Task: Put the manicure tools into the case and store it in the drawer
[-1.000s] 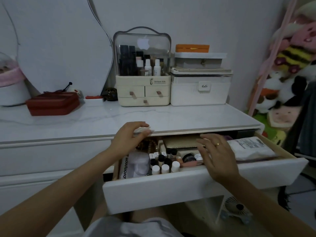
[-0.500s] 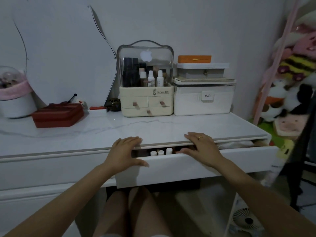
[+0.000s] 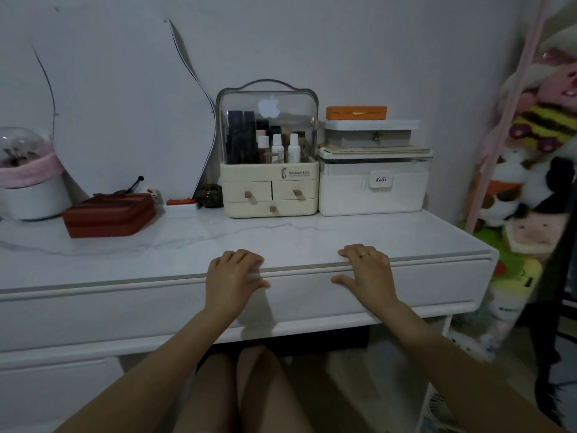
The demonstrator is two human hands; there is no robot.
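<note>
Against the front of the white drawer (image 3: 327, 295), both hands lie flat with spread fingers: the left hand (image 3: 232, 278) and the right hand (image 3: 368, 273) each drape their fingertips over the desk (image 3: 281, 235) edge, palms on the drawer face, grasping nothing. The drawer sits flush with the desk front, so it looks fully closed. No manicure case or tools can be seen; presumably they are inside, which these pictures cannot confirm. By that reading the task is all but finished. The remaining risks are small: fingertips curled over the seam could get pinched if the hands press harder, and a drawer shut on overfilled contents might spring back or jam, leaving the case not truly stowed.
</note>
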